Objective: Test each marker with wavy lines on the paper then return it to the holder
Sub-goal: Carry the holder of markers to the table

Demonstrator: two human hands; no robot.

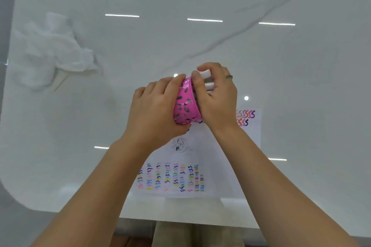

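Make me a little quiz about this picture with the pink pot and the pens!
1. True or false: the pink holder stands upright on the table.
2. What does the right hand pinch? A) a white marker B) a spoon C) a cup
3. Fill in: rows of coloured ___ lines cover the paper.

Key:
1. False: it is tilted, and the left hand grips it.
2. A
3. wavy
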